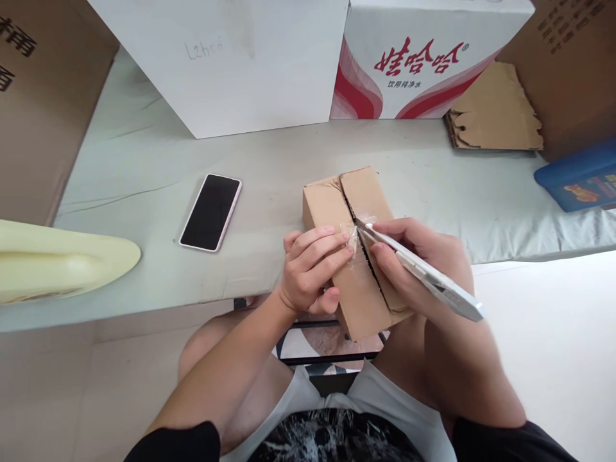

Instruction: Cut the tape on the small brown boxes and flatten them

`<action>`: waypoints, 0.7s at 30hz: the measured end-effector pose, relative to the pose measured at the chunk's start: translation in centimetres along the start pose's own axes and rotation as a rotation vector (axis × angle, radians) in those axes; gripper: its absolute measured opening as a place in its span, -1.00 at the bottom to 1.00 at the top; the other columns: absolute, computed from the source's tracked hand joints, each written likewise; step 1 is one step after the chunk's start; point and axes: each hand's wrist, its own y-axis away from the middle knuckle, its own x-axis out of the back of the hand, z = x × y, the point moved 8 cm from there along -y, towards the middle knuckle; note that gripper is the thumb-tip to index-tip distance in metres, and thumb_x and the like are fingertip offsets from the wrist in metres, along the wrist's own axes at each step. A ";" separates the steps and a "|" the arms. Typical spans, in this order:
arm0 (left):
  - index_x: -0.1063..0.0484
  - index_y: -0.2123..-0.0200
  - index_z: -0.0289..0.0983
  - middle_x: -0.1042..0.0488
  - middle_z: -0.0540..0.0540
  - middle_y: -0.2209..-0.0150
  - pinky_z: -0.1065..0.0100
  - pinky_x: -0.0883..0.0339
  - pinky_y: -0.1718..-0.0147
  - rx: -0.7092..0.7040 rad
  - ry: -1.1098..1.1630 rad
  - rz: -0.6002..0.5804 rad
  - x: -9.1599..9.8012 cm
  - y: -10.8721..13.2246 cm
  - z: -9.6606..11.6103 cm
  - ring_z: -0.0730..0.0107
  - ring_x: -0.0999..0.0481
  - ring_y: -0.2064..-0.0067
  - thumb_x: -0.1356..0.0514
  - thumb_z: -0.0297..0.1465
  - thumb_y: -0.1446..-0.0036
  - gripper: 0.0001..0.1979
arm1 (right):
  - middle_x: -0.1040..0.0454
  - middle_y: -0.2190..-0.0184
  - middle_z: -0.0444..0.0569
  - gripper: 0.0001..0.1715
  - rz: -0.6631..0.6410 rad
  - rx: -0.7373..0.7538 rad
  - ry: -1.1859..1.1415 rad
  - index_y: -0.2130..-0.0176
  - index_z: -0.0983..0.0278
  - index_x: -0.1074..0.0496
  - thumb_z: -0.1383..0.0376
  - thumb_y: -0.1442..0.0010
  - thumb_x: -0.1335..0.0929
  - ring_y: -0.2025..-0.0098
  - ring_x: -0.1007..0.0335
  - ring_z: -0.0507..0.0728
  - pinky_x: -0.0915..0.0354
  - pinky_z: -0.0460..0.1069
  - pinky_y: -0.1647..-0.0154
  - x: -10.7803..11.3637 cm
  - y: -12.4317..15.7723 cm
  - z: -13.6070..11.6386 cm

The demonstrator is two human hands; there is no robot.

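Note:
A small brown cardboard box (363, 295) rests at the table's front edge, its near end jutting out over my lap. My left hand (312, 266) grips the box's left side, fingertips on the top flap by the seam and thumb lower down. In my right hand (423, 256) is a white utility knife (436, 282), its blade tip at the seam between the two flaps. Torn clear tape (353, 247) lies across the seam around the blade. How far the blade reaches into the gap is hidden.
A smartphone (210, 212) lies left of the box on the cloth-covered table (269, 173). White cartons (269, 77) stand behind, with flattened cardboard (498, 112) and a blue object (580, 176) at right. A pale yellow object (67, 260) juts in from the left.

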 end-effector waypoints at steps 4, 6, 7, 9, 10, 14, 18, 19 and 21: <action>-0.57 -0.04 -0.18 -0.70 -0.15 0.08 0.05 -0.31 0.01 0.000 0.023 0.003 -0.1 -0.2 0.0 0.10 -0.58 -0.05 0.13 -0.10 -0.43 -0.47 | -0.63 0.49 -0.11 -0.77 -0.033 0.004 -0.006 0.19 0.23 -0.63 0.22 -0.21 -0.39 0.54 -0.47 0.04 -0.33 -0.06 0.47 0.0 -0.1 -0.3; -0.57 -0.06 -0.19 -0.70 -0.16 0.08 0.04 -0.30 0.01 -0.002 0.035 -0.004 -0.2 -0.2 0.0 0.09 -0.57 -0.05 0.13 -0.10 -0.43 -0.46 | -0.63 0.49 -0.10 -0.77 -0.045 -0.007 -0.018 0.19 0.24 -0.63 0.24 -0.20 -0.39 0.54 -0.48 0.05 -0.34 -0.05 0.47 0.1 0.0 -0.3; -0.57 -0.07 -0.19 -0.70 -0.16 0.07 0.04 -0.30 0.01 -0.003 0.039 -0.005 -0.2 -0.1 0.0 0.09 -0.56 -0.05 0.13 -0.10 -0.43 -0.46 | -0.63 0.49 -0.10 -0.78 -0.039 -0.010 -0.028 0.19 0.23 -0.63 0.25 -0.20 -0.39 0.54 -0.48 0.05 -0.34 -0.05 0.48 0.2 0.1 -0.3; -0.56 -0.08 -0.19 -0.70 -0.15 0.07 0.04 -0.30 0.01 -0.005 0.040 -0.003 -0.2 -0.1 -0.1 0.10 -0.56 -0.06 0.12 -0.10 -0.43 -0.46 | -0.64 0.49 -0.10 -0.79 -0.015 -0.017 -0.061 0.20 0.22 -0.64 0.26 -0.20 -0.39 0.53 -0.49 0.05 -0.35 -0.06 0.48 0.5 0.2 -0.2; -0.57 -0.08 -0.19 -0.70 -0.15 0.07 0.04 -0.31 0.01 -0.005 0.037 0.001 -0.2 0.0 -0.1 0.10 -0.56 -0.06 0.13 -0.10 -0.43 -0.46 | -0.65 0.46 -0.10 -0.80 -0.010 -0.021 -0.077 0.20 0.22 -0.64 0.27 -0.21 -0.40 0.52 -0.51 0.05 -0.36 -0.06 0.48 0.5 0.3 -0.2; -0.57 -0.03 -0.20 -0.70 -0.16 0.08 0.04 -0.33 0.02 -0.005 0.031 0.020 -0.2 0.0 0.0 0.10 -0.57 -0.05 0.13 -0.10 -0.42 -0.46 | -0.68 0.40 -0.07 -0.81 -0.035 -0.019 -0.068 0.20 0.21 -0.64 0.26 -0.23 -0.40 0.46 -0.55 0.07 -0.40 -0.06 0.43 0.1 0.1 0.0; -0.56 -0.03 -0.18 -0.70 -0.15 0.08 0.05 -0.35 0.03 -0.008 0.016 0.017 -0.2 -0.1 -0.1 0.10 -0.58 -0.04 0.14 -0.10 -0.43 -0.47 | -0.65 0.46 -0.08 -0.81 -0.029 -0.015 -0.047 0.20 0.20 -0.64 0.23 -0.19 -0.42 0.51 -0.50 0.07 -0.37 -0.04 0.46 -0.2 -0.1 0.4; -0.56 -0.03 -0.18 -0.70 -0.15 0.08 0.05 -0.35 0.03 -0.011 0.016 0.018 -0.2 -0.1 -0.1 0.10 -0.58 -0.04 0.14 -0.10 -0.43 -0.47 | -0.65 0.46 -0.08 -0.80 -0.028 -0.013 -0.058 0.21 0.21 -0.64 0.24 -0.19 -0.42 0.52 -0.48 0.06 -0.36 -0.04 0.47 -0.1 -0.1 0.4; -0.55 -0.06 -0.17 -0.69 -0.15 0.08 0.05 -0.35 0.03 -0.018 0.022 0.018 -0.2 0.0 -0.1 0.09 -0.57 -0.04 0.14 -0.10 -0.43 -0.47 | -0.63 0.49 -0.10 -0.80 -0.024 -0.011 -0.087 0.24 0.22 -0.64 0.26 -0.17 -0.39 0.54 -0.45 0.04 -0.32 -0.06 0.50 0.0 0.0 0.3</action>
